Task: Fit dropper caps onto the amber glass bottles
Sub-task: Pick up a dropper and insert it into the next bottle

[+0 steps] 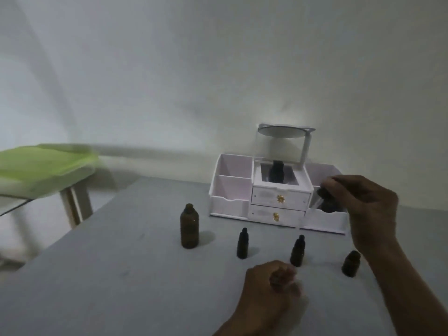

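Several amber glass bottles stand uncapped on the grey table: a tall one at the left, two slim ones in the middle and a short one at the right. My right hand is raised above them and pinches a black dropper cap whose clear glass pipette slants down toward the second slim bottle. My left hand rests curled on the table just in front of that bottle; whether it holds anything is unclear.
A white desktop organiser with two drawers, side trays and a small round mirror stands against the wall; a dark bottle sits in its top compartment. A green-covered table is off to the left.
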Motion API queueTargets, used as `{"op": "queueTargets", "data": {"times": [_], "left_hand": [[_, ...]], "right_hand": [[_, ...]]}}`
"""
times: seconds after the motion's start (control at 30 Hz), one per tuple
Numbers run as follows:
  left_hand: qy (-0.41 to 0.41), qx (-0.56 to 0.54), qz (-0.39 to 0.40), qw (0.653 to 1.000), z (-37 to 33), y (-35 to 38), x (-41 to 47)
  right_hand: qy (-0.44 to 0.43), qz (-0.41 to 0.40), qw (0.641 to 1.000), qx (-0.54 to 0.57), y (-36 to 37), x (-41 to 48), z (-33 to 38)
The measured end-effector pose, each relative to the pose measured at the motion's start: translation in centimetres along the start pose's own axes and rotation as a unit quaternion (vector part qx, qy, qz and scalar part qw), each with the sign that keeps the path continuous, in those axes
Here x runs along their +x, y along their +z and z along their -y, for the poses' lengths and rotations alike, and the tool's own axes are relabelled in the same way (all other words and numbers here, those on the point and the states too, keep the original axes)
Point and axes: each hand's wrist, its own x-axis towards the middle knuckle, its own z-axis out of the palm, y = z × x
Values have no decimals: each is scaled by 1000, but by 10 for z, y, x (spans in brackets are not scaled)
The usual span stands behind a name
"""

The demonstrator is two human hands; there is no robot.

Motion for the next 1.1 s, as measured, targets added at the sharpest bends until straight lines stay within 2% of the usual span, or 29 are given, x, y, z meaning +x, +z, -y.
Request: {"op": "queueTargets", "data": {"times": [0.2,0.3,0.43,0.7,0.83,1.1], "left_hand": [[-10,77,-165,983,31,-102,-17],[-7,34,-285,958,40,-145,-20],[-9,-9,-362,932,50,-175,-9],[-5,8,-289,957,56,-179,21],[23,18,-260,965,52,-177,27],[31,48,-267,962,54,-178,31]], "right_hand": [[-8,88,995,56,93,6,21],[10,118,988,98,132,9,27],[18,140,985,99,170,14,29],[16,141,987,80,202,21,20],[30,139,985,96,205,22,16],[46,152,982,105,215,15,10]]}}
